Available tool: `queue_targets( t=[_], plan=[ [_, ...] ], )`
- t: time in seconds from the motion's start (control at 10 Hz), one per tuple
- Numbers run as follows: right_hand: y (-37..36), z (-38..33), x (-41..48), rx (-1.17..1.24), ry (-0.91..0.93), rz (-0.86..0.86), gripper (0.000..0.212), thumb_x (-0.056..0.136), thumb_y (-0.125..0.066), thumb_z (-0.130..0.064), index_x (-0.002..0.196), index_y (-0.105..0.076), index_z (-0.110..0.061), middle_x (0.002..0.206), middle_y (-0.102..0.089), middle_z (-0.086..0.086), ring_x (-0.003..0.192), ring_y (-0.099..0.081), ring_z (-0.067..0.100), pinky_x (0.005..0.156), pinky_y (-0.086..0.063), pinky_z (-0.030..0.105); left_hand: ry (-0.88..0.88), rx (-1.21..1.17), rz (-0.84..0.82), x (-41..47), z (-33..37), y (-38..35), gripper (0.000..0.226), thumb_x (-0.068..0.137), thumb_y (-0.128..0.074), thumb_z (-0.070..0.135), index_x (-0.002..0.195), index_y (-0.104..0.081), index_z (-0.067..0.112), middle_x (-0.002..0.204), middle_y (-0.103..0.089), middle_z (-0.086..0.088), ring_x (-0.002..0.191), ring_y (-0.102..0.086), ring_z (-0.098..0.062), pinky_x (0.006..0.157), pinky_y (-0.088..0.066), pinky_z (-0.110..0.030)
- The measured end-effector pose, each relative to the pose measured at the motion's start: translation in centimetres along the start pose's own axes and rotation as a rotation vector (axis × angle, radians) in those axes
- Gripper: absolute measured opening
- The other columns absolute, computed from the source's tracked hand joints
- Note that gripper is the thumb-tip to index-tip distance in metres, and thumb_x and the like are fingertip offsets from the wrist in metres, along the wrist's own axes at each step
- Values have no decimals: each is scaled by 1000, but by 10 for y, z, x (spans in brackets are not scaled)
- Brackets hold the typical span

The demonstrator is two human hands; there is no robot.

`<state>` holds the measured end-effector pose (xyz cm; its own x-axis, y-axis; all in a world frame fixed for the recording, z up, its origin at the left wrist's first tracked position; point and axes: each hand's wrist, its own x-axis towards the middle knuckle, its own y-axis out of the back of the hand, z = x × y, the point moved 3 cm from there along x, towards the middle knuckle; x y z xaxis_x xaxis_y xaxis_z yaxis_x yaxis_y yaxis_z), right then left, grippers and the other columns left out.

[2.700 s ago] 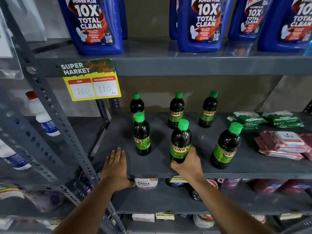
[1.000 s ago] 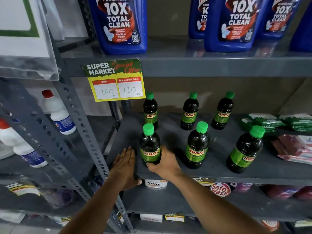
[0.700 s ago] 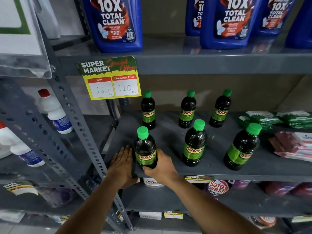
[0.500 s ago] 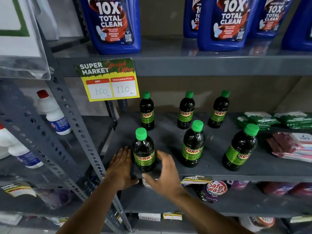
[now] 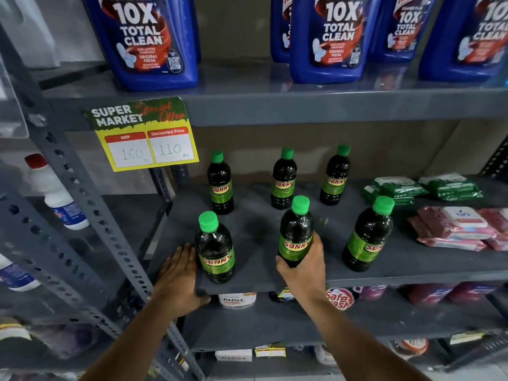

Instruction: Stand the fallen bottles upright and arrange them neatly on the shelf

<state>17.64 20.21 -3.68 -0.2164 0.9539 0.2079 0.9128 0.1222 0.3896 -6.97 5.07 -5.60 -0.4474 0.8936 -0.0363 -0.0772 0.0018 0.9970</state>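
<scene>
The grey shelf (image 5: 255, 235) carries six upright green-capped bottles (image 5: 283, 178), three along its back, three nearer its front edge. Green packets (image 5: 395, 189) and pink packets (image 5: 456, 229) lie toward its right end.

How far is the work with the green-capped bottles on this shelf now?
Done: all six bottles stand upright, three at the back, three in front; none is lying down. In hand: the right hand grips the front middle bottle, while the left hand rests flat on the shelf edge beside the front left bottle. Left: probably only evening the front row; the front right bottle looks tilted, perhaps from the wide lens.
</scene>
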Motion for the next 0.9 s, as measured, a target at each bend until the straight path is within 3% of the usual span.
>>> queue_targets(
  t=[0.1,0.2,0.3,0.4,0.5,0.7,0.8,0.9],
  plan=[
    [5,5,-13,-80,43,111,114,63,-81,-57,148,-23,-7,147,-35,14,138,-32,29,115,-28,47,0,-17,14,1,-2,-2,128,66,-66,69,149,11,11,161,8,-8,146,10,-23,120,0,-41],
    [30,20,-28,-76,66,442,101,71,-58,-76,138,-29,-6,138,-36,21,129,-36,39,110,-30,54,-10,-33,19,3,-3,-3,128,65,-67,69,150,10,12,161,7,-8,146,9,-23,120,0,-40],
    [68,39,-9,-55,-107,585,106,67,-75,-56,144,-21,-8,144,-31,27,136,-30,43,114,-24,57,-11,-32,25,2,-3,-4,127,66,-67,68,150,10,12,161,8,-8,146,10,-23,120,1,-40],
    [98,47,24,-56,-204,399,96,68,-87,-26,143,-30,-8,137,-48,17,125,-49,34,103,-41,46,-18,-23,20,3,-4,-4,126,68,-66,69,149,12,11,161,10,-9,146,11,-23,119,2,-40],
    [104,50,33,-89,-238,292,79,68,-88,-24,131,-42,-13,117,-61,11,100,-58,27,85,-47,38,-30,-3,22,3,-3,-5,125,68,-64,70,150,10,10,161,8,-10,146,10,-25,119,0,-41],
    [103,47,31,-60,-208,388,76,61,-92,-22,121,-45,-13,104,-54,1,95,-59,25,79,-48,38,-36,1,18,2,-4,-4,124,67,-64,71,150,3,9,161,3,-12,147,5,-28,119,-6,-43],
    [104,39,24,-46,-201,338,90,59,-94,-26,130,-40,-12,116,-53,3,111,-57,28,88,-48,40,-45,-34,-12,-1,-2,2,127,65,-68,66,150,7,10,160,4,-12,147,7,-27,119,-5,-42],
    [110,39,10,-86,-125,343,124,62,-87,-50,151,-14,-7,155,-26,15,144,-24,29,117,-25,45,-65,-137,56,-11,0,10,123,67,-73,46,150,9,8,160,6,-13,146,8,-24,120,-5,-38]
  ],
)
